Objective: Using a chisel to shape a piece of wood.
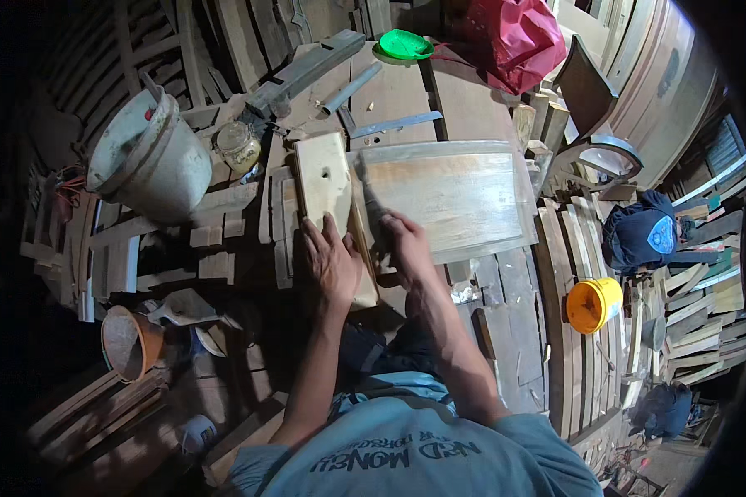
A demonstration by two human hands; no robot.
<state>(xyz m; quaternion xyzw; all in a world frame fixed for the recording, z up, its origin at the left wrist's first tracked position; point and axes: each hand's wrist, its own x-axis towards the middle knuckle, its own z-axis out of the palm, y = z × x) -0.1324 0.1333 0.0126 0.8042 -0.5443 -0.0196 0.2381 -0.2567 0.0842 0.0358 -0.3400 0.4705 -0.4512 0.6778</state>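
A pale wooden block (325, 178) with a small dark hole lies lengthwise in front of me. My left hand (333, 257) rests on its near half, fingers spread flat against the wood. My right hand (406, 242) is just to the right, its fingers closed round the near end of a long, dark grey tool (368, 184). That tool points away from me along the block's right side; its exact kind is unclear. A framed wooden panel (443, 195) lies flat to the right, beside the tool and beyond my right hand.
A grey metal strip (395, 123), a tube (352, 88), a green scoop (404, 45) and a red bag (518, 41) are at the far side. Left stand a whitish bucket (162, 157), a glass jar (239, 147) and an orange bucket (131, 344); right, a yellow bucket (593, 305).
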